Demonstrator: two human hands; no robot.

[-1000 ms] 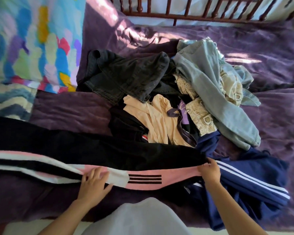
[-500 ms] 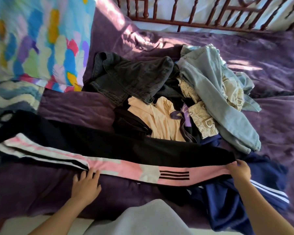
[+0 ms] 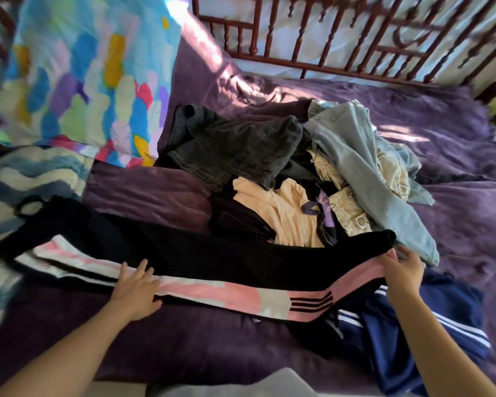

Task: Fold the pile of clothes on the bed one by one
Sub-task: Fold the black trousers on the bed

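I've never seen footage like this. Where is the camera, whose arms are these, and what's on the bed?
No machine here: a person wears a wide-angle camera on the head, so you look down along their own arms. A purple bed cover is the surface. The left hand lies flat on black trousers with a pink and white stripe, stretched across it; the right hand pinches one end of them. Behind, not yet folded: a dark denim garment, light blue jeans, a cream top. A navy garment with white stripes lies beneath the right arm. A colourful pillow sits far left, a wooden rail behind.
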